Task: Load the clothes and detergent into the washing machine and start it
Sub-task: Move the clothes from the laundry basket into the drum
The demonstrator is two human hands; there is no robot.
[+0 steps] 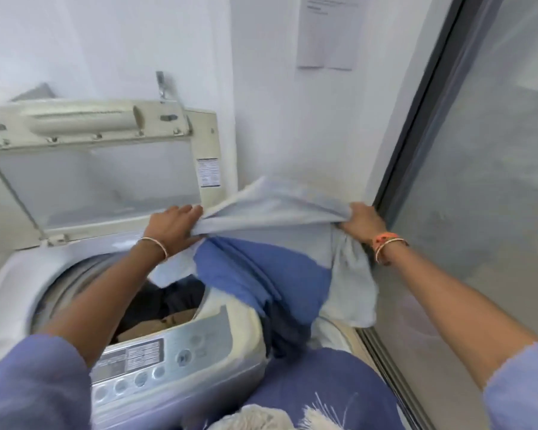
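Both hands are gripping a pale blue cloth [280,200] and stretching it out between them, above the right edge of the washer [28,274]. The left hand [171,225] is pinching the cloth's left end, its fingers [193,211] closed over the fabric, a thin bangle [156,245] sitting on the wrist. The right hand [362,223] is clenching a bunched corner at the other end, fingers curled tight around it, with an orange band [385,237] on that wrist. Below the fingers, a darker blue cloth [261,274] is hanging down over the washer's rim, next to the control panel [143,364]. Below and left of the left fingers, the drum is lying open, with dark clothes [171,301] and a brown piece already inside. Behind the left fingers, the lid [97,169] is standing raised against the wall. A glass door [485,181] is running along just right of the right hand.
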